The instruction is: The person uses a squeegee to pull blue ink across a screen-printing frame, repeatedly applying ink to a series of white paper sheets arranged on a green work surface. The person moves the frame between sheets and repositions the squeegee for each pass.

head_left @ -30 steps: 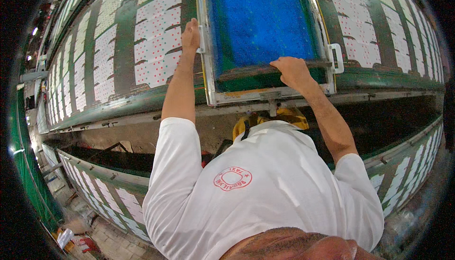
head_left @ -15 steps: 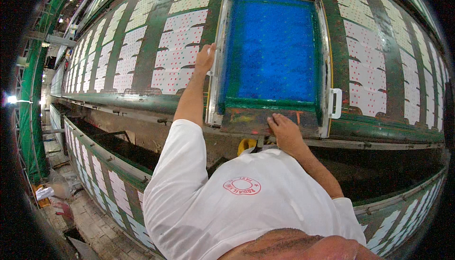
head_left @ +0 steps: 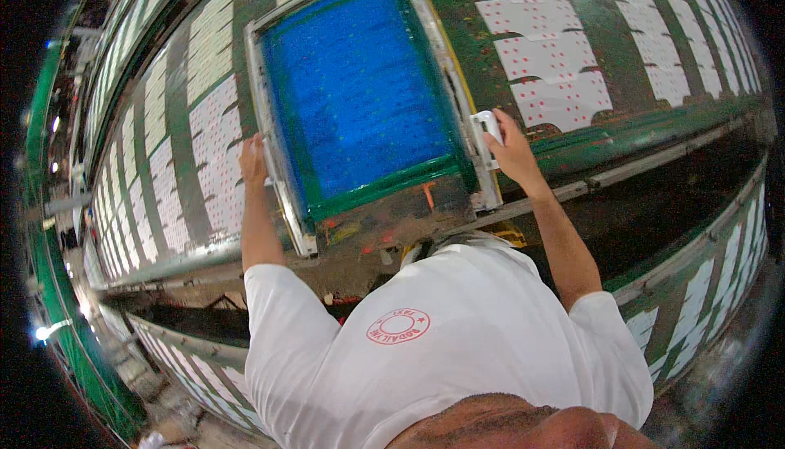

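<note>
In front of me lies a screen printing frame [head_left: 441, 48] with metal side rails and a blue mesh [head_left: 360, 93] edged in green. My right hand [head_left: 513, 153] is closed round the white handle [head_left: 488, 127] on the frame's right rail. At the opposite rail, my left hand [head_left: 253, 160] is closed on the left-side handle, most of which its fingers hide. A dark, paint-smeared strip [head_left: 384, 212] runs along the frame's near end.
White pieces with red dots [head_left: 552, 60] lie in rows on the long green printing table [head_left: 646, 134], on both sides of the frame. Behind a dark gap, another table [head_left: 711, 285] carries more pale pieces. A green-wrapped post [head_left: 49, 244] stands at far left.
My right hand has left the frame's near end and taken hold of the right handle. My left hand stays at the left rail. The view has shifted and tilted, with the frame now further left.
</note>
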### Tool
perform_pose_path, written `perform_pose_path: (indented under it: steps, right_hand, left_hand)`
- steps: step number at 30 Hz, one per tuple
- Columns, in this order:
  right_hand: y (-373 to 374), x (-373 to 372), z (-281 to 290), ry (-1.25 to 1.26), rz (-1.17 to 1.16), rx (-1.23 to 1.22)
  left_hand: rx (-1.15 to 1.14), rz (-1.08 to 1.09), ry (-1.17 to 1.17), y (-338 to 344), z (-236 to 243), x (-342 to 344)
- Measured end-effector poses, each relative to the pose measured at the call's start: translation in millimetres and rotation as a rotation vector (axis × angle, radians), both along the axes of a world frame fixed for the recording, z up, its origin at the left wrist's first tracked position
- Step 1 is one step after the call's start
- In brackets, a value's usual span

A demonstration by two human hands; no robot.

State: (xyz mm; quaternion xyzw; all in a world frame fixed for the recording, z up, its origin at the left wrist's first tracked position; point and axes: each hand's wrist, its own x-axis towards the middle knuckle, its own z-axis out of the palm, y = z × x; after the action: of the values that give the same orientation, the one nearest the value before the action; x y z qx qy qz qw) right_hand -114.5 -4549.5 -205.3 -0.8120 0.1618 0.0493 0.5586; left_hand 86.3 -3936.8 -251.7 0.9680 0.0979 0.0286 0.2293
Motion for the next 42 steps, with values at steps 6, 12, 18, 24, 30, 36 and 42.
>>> perform_pose_path:
  steps: [6, 12, 18, 24, 30, 36, 42]
  right_hand:
    - [7, 6, -13, 0.085, -0.057, 0.181]
    - [13, 7, 11, 0.033, -0.085, 0.192]
    - [-3, 6, 42, 0.006, -0.055, 0.270]
    - [-86, 19, 34, -0.106, -0.064, 0.066]
    - [-239, 16, 15, -0.075, -0.125, -0.008]
    - [-374, 6, 6, -0.059, -0.219, 0.002]
    - [-448, -9, 0, 0.008, -0.240, 0.043]
  left_hand:
    - [-0.035, -0.110, -0.119, 3, -3, 1]
    - [-0.315, -0.091, -0.056, 9, -3, -1]
    - [-0.712, -0.009, 0.146, -4, 33, 2]
    - [-0.863, -0.029, 0.118, -91, 66, 21]
    - [-1.011, 0.113, 0.159, -239, 59, 21]
    - [-0.843, 0.073, 0.045, -401, 51, -14]
    - [-0.896, 0.007, 0.035, -481, 49, -34]
